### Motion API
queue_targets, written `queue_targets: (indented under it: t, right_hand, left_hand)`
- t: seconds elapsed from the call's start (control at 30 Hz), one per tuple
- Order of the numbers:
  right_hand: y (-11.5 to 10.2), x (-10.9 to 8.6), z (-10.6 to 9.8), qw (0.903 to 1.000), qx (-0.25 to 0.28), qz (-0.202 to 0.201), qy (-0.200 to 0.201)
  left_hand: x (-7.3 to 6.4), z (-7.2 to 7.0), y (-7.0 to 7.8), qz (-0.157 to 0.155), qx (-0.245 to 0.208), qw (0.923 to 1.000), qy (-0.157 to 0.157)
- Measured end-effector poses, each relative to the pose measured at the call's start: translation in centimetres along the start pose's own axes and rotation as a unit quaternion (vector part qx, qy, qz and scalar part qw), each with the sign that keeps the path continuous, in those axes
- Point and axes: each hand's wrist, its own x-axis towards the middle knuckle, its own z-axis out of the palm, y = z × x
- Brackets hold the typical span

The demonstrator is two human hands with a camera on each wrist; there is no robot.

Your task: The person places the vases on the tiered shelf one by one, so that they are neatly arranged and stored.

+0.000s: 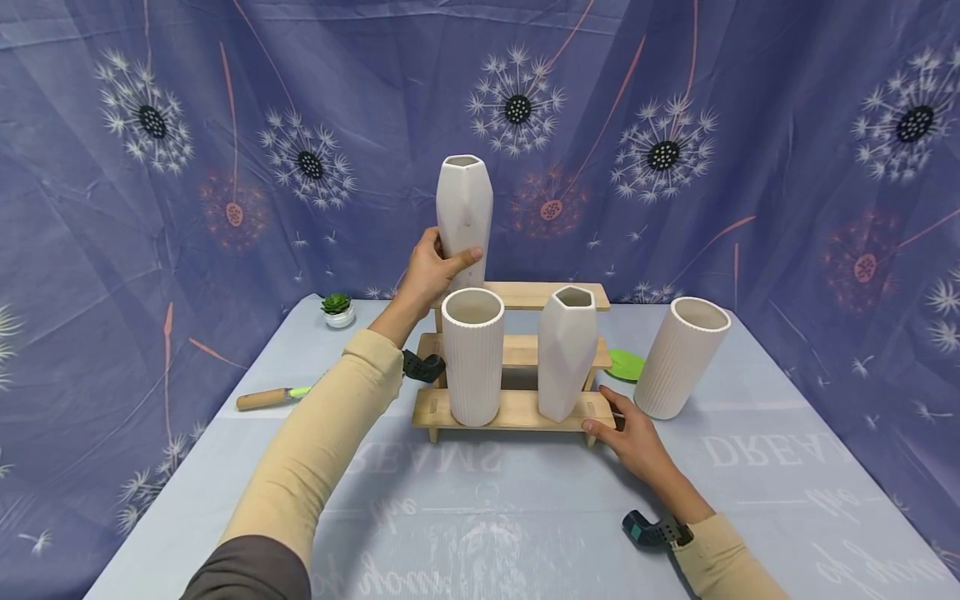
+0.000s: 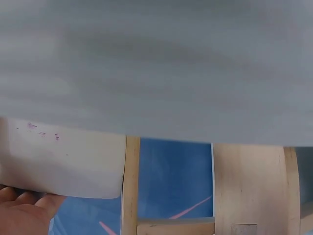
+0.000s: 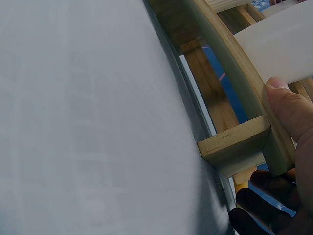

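Observation:
My left hand (image 1: 429, 271) grips a white faceted vase (image 1: 465, 208) by its lower part, upright at the left end of the top step of a three-step wooden stand (image 1: 517, 410). In the left wrist view, fingertips (image 2: 29, 198) lie along the vase's side, beside the step's wooden edge. My right hand (image 1: 636, 437) holds the right end of the bottom step. The right wrist view has its thumb (image 3: 288, 100) on top and the other fingers beneath. On the bottom step stand a white ribbed vase (image 1: 474, 367) at left and another faceted vase (image 1: 567, 354) at right.
Right of the stand, a second ribbed vase (image 1: 681, 358) stands on the table, near a green leaf-shaped piece (image 1: 625, 365). A small potted succulent (image 1: 338, 310) sits at the back left. Nearer lies a wooden-handled tool (image 1: 262, 399), partly behind my left arm. A dandelion-print curtain hangs behind.

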Motion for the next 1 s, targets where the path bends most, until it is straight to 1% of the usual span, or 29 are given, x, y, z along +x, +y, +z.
queue_targets:
  t: [0.13,0.57,1.0]
  right_hand:
    - [0.01,-0.01,0.01,1.0000,-0.001,0.000,0.000]
    - [0.04,0.07,0.00,1.0000,-0.007,-0.005,0.002]
    - [0.01,0.10,0.02,0.9999,-0.010,0.005,-0.002]
  left_hand:
    - [0.12,-0.01,-0.02,0.001,0.004,1.0000,-0.001]
    - [0.38,-0.07,-0.10,-0.009,0.016,0.9998,-0.001]
    - [0.10,-0.36,-0.24,-0.002,0.034,0.9994,-0.009]
